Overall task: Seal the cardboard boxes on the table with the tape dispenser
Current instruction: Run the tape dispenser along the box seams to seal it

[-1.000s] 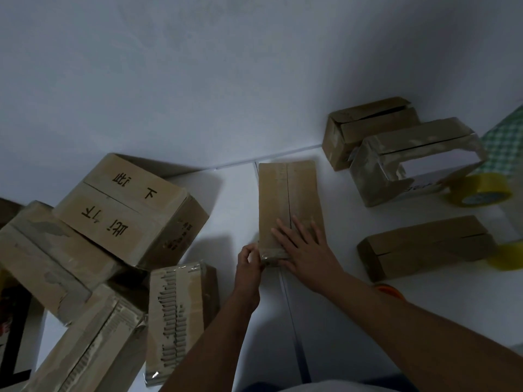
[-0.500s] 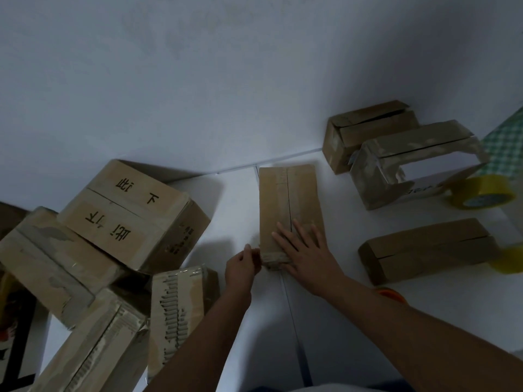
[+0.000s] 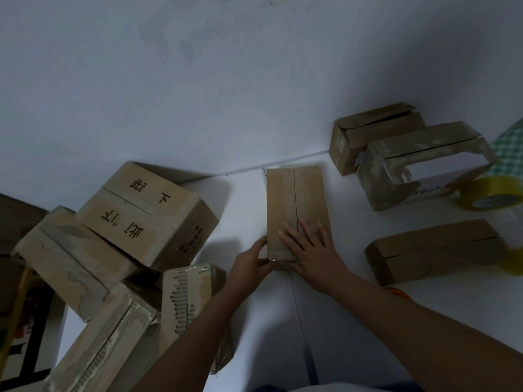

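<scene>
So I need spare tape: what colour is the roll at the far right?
Yellow; the tape roll shows in the head view.

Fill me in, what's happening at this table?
A person is working on the narrow cardboard box in the middle of the white table. The right hand lies flat on its top near the centre seam, while the left hand grips its near end, where a bit of tape shows. Other boxes sit around, and a yellow tape roll lies to the right. No dispenser is in hand.

Right hand (image 3: 308,250) lies flat with fingers (image 3: 291,232) spread; left hand (image 3: 250,264) curls its fingers inward, pinching.
</scene>
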A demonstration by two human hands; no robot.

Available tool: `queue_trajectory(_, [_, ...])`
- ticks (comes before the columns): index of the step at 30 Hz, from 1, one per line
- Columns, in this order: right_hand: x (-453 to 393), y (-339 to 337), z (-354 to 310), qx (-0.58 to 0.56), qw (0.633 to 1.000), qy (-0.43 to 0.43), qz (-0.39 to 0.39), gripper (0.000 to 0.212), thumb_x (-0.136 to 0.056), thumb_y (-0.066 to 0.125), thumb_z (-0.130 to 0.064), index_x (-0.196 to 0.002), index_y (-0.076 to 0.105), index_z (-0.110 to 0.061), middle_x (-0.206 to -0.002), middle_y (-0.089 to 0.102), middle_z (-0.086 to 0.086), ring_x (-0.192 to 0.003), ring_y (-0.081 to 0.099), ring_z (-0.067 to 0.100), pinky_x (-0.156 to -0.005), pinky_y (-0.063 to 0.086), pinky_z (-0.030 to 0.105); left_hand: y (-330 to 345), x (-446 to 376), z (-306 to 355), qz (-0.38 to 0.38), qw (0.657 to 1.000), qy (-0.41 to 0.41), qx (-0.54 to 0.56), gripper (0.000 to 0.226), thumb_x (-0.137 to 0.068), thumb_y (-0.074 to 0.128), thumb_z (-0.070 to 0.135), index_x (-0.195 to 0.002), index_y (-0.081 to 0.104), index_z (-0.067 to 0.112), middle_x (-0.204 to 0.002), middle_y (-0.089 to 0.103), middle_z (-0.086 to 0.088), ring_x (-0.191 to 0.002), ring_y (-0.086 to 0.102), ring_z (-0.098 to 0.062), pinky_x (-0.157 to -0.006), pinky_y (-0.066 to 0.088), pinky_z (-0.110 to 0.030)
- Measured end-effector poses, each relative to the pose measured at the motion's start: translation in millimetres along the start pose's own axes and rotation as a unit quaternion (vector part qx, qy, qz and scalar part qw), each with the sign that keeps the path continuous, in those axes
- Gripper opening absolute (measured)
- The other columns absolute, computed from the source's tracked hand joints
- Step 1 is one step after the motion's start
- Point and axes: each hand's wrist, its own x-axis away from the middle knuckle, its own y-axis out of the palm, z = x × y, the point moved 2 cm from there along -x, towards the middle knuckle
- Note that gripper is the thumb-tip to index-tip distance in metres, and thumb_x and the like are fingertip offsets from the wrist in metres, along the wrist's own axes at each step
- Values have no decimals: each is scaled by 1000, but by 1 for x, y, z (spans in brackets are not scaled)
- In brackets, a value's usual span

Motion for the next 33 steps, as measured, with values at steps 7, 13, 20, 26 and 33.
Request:
queue_trajectory(7, [-11, -4, -3, -65, 997, -18, -38, 81, -89, 4, -72, -152, 25, -25, -162, 14, -2, -148, 10, 29, -117, 11, 57, 2, -4, -9, 40, 999, -24, 15, 81, -85, 75, 7, -152, 32, 23, -145, 52, -5, -112, 66, -14, -94, 51, -20])
queue_trajectory(13, [4, -28, 40, -381, 889, 218, 134, 63, -99, 40, -47, -151, 23, -16, -158, 23, 5, -145, 22, 21, -117, 23, 41, -5, -14, 24, 32, 995, 19, -90, 81, -89, 72, 31, -155, 25, 24, -165, 13, 2, -149, 20, -18, -119, 23, -32])
queue_trajectory(20, [34, -29, 17, -583, 761, 283, 8, 53, -99, 42, -45, -145, 31, -21, -140, 52, 8, -124, 53, 22, -97, 41, 29, 25, -36, 58, 44, 961, 68, -263, 97, -86, 42, 73, -158, 9, 18, -165, -11, -7, -152, -1, -26, -123, 5, -48])
queue_trajectory(26, [50, -33, 22, -554, 783, 282, -6, 48, -102, 39, -42, -143, 37, -17, -141, 50, 8, -125, 50, 23, -92, 35, 23, 41, -35, 50, 18, 923, 50, -382, 101, -93, 47, 62, -155, -13, 10, -162, -23, -12, -149, -20, -34, -119, -10, -49])
queue_trajectory(33, [51, -35, 53, -491, 795, 322, 152, 42, -101, 46, -27, -138, 42, -9, -142, 43, 9, -125, 47, 21, -101, 40, 31, 14, -32, 45, -58, 867, 117, -481, 93, -95, 57, 32, -155, -15, 27, -159, -31, 0, -149, -18, -34, -121, 4, -57])
